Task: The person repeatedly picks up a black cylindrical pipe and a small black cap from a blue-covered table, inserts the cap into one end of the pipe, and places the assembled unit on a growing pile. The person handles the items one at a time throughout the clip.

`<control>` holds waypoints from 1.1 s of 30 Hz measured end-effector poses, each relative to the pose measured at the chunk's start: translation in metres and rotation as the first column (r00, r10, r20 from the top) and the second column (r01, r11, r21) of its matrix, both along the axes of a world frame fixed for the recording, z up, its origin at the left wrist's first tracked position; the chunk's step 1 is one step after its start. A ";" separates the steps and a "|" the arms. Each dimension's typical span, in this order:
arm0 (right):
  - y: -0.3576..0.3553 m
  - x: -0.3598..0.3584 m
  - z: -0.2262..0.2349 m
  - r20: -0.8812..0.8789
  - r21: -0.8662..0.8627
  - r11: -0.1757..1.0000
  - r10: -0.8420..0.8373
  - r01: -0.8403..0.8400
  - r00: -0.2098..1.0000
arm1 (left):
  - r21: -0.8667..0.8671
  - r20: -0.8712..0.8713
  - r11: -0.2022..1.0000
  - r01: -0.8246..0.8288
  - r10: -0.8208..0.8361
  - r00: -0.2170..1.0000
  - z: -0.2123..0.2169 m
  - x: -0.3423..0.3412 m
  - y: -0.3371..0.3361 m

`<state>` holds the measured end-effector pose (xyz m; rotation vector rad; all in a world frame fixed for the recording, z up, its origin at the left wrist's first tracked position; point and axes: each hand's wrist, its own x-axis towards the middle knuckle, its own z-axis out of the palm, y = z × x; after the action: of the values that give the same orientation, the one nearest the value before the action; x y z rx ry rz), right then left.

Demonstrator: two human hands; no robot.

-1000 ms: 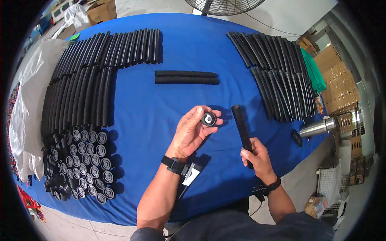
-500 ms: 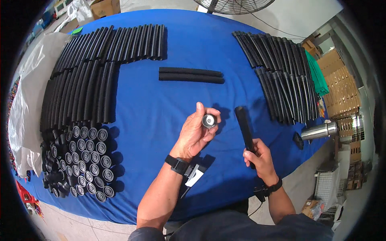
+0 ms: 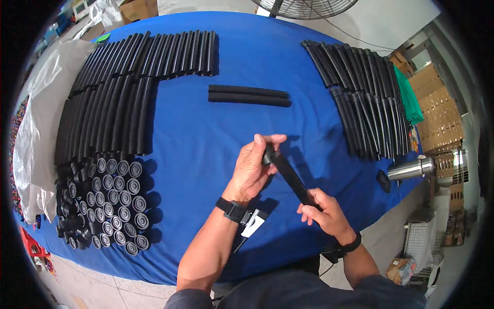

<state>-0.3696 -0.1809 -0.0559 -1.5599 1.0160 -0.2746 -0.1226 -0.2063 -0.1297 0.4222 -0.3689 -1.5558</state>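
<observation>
Over the middle of the table, my left hand [image 3: 249,169] is closed around a small round black cap [image 3: 267,154]. My right hand [image 3: 328,212] grips the near end of a black tube [image 3: 290,177], which slants up and to the left. The tube's far end meets the cap; how deep it sits is hidden. Beyond my hands, two black foam-like tubes [image 3: 249,96] lie side by side. Many round black caps [image 3: 119,183] with ringed faces are gathered at the near left, some of them tipped over.
Rows of black tubes [image 3: 110,108] cover the far left of the blue cloth [image 3: 247,56]. More black tubes with wider ends [image 3: 360,98] lie at the right, near a metal cylinder [image 3: 410,169] and green fabric [image 3: 408,98]. A wire fan [image 3: 309,7] stands behind the table.
My right hand has swung the tube leftward, and its end has come up against the cap. My left hand has turned the cap toward the tube.
</observation>
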 end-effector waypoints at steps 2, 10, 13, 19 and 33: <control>0.000 0.005 -0.003 0.047 0.129 0.991 -0.039 0.033 0.998 | 0.038 -0.045 0.998 -0.039 0.041 0.998 0.003 -0.002 0.000; 0.012 0.010 0.002 0.160 0.146 0.988 -0.082 0.058 0.984 | 0.184 -0.134 0.966 -0.179 0.205 0.969 0.006 0.002 -0.004; 0.012 0.016 0.004 0.042 0.136 0.989 0.054 -0.059 0.998 | 0.174 -0.219 0.972 -0.156 0.193 0.956 0.002 0.004 -0.004; 0.009 0.020 -0.012 0.077 0.246 0.969 -0.012 -0.008 0.997 | 0.119 -0.341 0.988 -0.100 0.136 0.930 0.004 0.005 -0.007; 0.026 0.051 -0.001 -0.005 0.213 0.975 -0.069 0.069 0.998 | 0.192 0.124 0.884 -0.425 0.408 0.905 0.018 0.005 0.001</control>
<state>-0.3190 -0.1552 -0.0570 -1.3320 1.0633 -0.2077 -0.1176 -0.2051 -0.1112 0.6878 -0.1537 -1.1594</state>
